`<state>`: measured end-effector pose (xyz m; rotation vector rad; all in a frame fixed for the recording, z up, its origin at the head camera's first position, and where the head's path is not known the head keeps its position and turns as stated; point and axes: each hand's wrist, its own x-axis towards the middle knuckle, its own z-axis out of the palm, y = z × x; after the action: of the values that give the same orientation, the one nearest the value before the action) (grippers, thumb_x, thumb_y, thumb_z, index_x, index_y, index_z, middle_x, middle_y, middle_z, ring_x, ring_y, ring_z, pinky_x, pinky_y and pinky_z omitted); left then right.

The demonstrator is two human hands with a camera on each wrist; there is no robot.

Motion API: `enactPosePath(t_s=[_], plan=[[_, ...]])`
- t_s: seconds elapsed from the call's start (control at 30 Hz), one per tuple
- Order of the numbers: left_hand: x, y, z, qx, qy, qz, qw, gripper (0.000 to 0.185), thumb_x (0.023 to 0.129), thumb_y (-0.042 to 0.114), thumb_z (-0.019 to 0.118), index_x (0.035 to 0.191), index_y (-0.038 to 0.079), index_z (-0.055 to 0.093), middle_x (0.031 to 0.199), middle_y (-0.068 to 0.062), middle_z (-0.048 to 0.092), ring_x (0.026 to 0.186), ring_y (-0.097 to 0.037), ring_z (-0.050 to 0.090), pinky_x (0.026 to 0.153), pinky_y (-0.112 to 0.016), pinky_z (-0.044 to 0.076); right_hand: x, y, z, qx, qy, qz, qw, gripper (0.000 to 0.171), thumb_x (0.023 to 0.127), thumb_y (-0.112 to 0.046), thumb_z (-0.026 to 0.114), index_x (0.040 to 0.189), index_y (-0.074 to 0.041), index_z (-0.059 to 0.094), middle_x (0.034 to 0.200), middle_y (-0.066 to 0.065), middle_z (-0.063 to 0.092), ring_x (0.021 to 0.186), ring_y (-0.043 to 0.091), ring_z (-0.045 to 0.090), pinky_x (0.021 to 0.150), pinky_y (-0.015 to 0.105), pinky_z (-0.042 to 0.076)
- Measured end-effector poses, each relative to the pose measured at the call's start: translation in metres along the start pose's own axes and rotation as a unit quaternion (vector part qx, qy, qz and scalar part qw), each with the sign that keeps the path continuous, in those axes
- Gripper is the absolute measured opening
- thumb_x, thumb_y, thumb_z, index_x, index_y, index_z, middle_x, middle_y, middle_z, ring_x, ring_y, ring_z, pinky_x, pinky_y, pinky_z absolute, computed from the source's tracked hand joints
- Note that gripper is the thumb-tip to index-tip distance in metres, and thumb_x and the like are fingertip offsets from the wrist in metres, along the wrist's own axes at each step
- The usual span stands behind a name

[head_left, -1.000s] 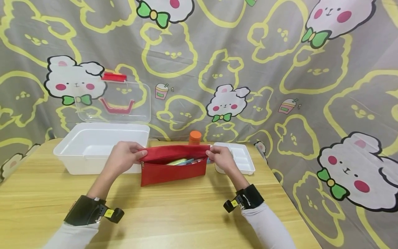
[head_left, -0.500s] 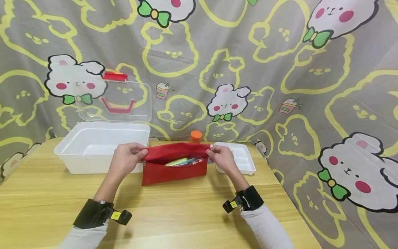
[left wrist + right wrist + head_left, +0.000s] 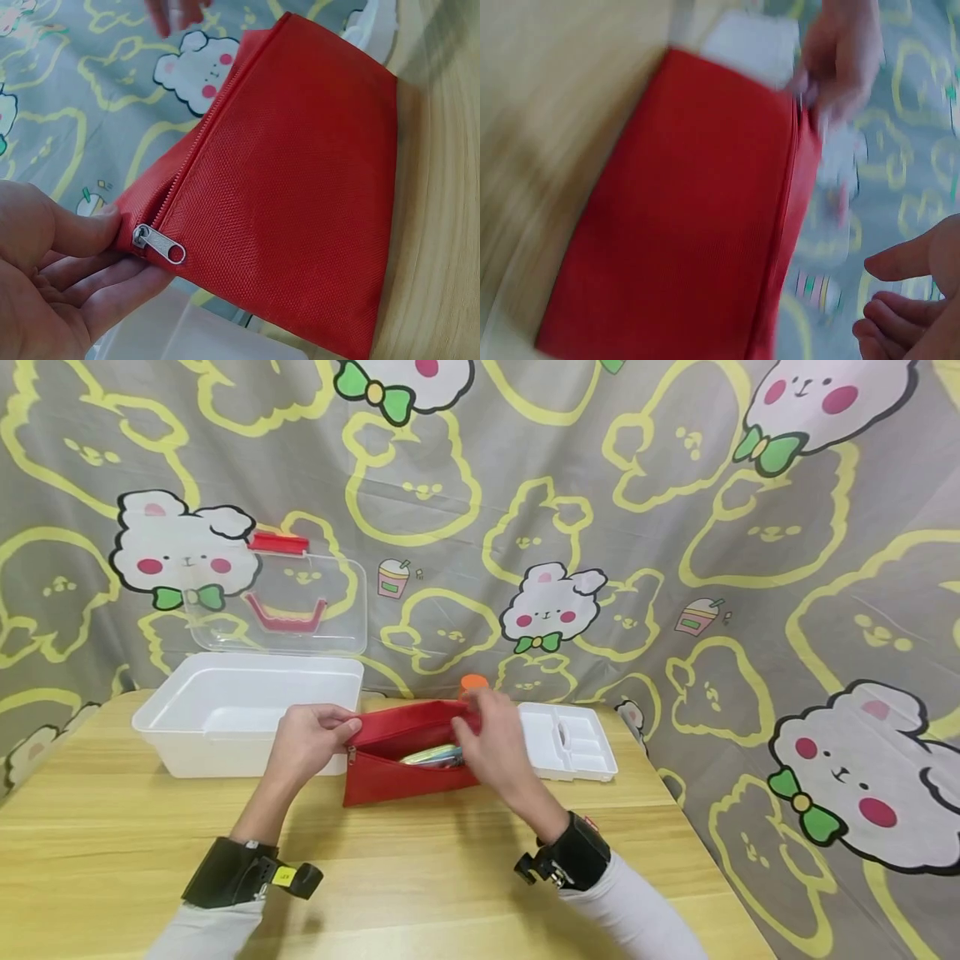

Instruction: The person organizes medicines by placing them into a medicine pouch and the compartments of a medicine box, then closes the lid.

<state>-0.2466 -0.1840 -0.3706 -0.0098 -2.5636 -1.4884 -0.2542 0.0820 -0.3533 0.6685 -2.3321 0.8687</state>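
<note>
A red zippered pouch (image 3: 408, 782) stands on the table with its mouth spread, showing slim, pen-like items (image 3: 429, 756) in yellow-green and blue inside. My left hand (image 3: 313, 739) pinches its upper left corner between thumb and fingers, right beside the silver zipper pull (image 3: 163, 246). Over the right end of the mouth is my right hand (image 3: 493, 745), hiding that corner in the head view. In the right wrist view the thumb and loosely bent fingers (image 3: 900, 319) of this hand have nothing between them and are apart from the pouch.
Behind my left hand stands a white box (image 3: 217, 753), its clear lid (image 3: 347, 610) with red handle and latch raised. A white divided tray (image 3: 592, 770) lies to the right. An orange cap (image 3: 474, 682) shows behind the pouch. A patterned curtain (image 3: 652, 635) hangs behind the table.
My right hand has let go of the pouch's upper right corner and moved left over its mouth. The left hand keeps its hold on the other corner.
</note>
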Motion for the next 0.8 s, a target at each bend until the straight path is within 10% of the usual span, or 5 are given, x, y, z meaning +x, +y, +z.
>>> enactPosePath(t_s=[0.27, 0.47, 0.8], plan=[[0.002, 0.001, -0.004, 0.007, -0.001, 0.0, 1.0, 0.03, 0.095, 0.019, 0.071, 0.115, -0.003, 0.073, 0.1, -0.021, 0.077, 0.078, -0.024, 0.078, 0.071, -0.023, 0.055, -0.018, -0.053, 0.034, -0.067, -0.136, -0.139, 0.979, 0.004, 0.095, -0.016, 0.068, 0.097, -0.013, 0.069, 0.087, -0.003, 0.068, 0.082, 0.009, 0.064, 0.075, 0.018, 0.053], [0.0, -0.002, -0.003, -0.001, -0.006, -0.002, 1.0, 0.03, 0.095, 0.02, 0.071, 0.117, -0.001, 0.073, 0.105, -0.021, 0.076, 0.081, -0.024, 0.078, 0.077, -0.031, 0.06, -0.026, -0.061, 0.064, -0.005, -0.19, -0.115, 0.975, 0.007, 0.097, -0.016, 0.066, 0.097, -0.013, 0.071, 0.083, -0.006, 0.069, 0.073, 0.0, 0.06, 0.068, 0.007, 0.048], [-0.004, -0.004, -0.002, 0.0, -0.011, 0.007, 0.9999, 0.029, 0.096, 0.02, 0.07, 0.116, -0.001, 0.074, 0.108, -0.021, 0.076, 0.086, -0.027, 0.078, 0.088, -0.047, 0.061, -0.011, -0.064, 0.091, -0.043, -0.159, -0.05, 0.985, 0.02, 0.098, -0.029, 0.066, 0.086, -0.014, 0.061, 0.065, -0.009, 0.055, 0.056, 0.003, 0.049, 0.049, 0.013, 0.035]])
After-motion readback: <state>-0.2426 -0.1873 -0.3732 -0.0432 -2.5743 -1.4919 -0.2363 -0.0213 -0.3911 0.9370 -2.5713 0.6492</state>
